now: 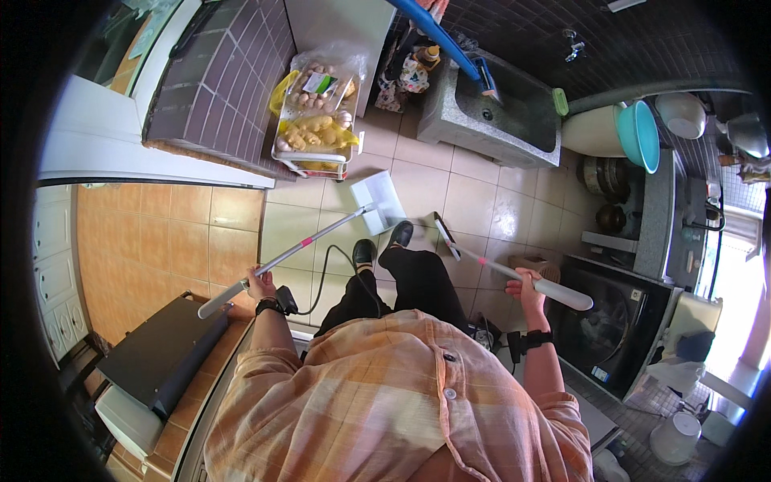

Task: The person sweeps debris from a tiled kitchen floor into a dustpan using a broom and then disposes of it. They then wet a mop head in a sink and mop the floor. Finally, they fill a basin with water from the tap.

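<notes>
My left hand [261,284] grips the grey handle of a long-handled dustpan. Its white pan [379,199] rests on the tiled floor in front of my feet, beside my right shoe [402,232]. In my right hand [526,289] is the pole of a broom, whose thick white grip [563,293] sticks out past the fingers. The narrow broom head [447,236] is down at the floor, to the right of the dustpan and apart from it. Both poles carry a pink band.
A wheeled rack [313,158] with ginger, garlic and bagged food stands ahead. Beyond the floor is a stone sink [433,114], with a blue pole [446,36] leaning across it. A front-loading washing machine [593,325] stands right. A black cable [322,271] loops from my left wrist.
</notes>
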Action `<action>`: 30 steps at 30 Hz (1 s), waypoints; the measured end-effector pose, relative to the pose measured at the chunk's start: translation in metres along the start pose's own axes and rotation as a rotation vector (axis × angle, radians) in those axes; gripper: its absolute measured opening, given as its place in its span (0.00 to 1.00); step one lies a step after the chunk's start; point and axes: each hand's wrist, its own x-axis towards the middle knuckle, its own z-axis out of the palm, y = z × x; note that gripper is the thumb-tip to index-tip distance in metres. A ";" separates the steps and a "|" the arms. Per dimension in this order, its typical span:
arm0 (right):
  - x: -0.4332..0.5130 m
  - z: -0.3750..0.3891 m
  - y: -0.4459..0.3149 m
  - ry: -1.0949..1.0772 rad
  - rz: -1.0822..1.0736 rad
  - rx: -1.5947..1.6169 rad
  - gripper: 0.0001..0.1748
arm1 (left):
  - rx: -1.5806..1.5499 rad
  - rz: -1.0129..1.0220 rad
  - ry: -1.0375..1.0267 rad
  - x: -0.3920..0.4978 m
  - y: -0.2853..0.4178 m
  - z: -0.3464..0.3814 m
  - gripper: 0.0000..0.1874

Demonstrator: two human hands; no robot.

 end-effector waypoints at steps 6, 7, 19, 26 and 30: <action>0.006 0.013 -0.015 -0.020 -0.021 -0.051 0.14 | 0.215 -0.015 -0.260 -0.018 0.010 0.011 0.15; 0.009 0.015 -0.016 -0.018 -0.017 -0.059 0.14 | 0.277 0.035 -0.314 -0.031 0.014 0.022 0.16; 0.027 0.010 -0.001 -0.026 -0.048 -0.048 0.14 | 0.981 0.297 -0.944 -0.137 0.000 0.212 0.16; 0.018 -0.008 0.006 0.021 -0.081 0.009 0.12 | 0.722 0.187 -0.905 -0.173 -0.008 0.256 0.18; 0.022 -0.021 0.025 0.033 -0.097 0.078 0.13 | 0.681 0.155 -0.989 -0.211 0.021 0.274 0.23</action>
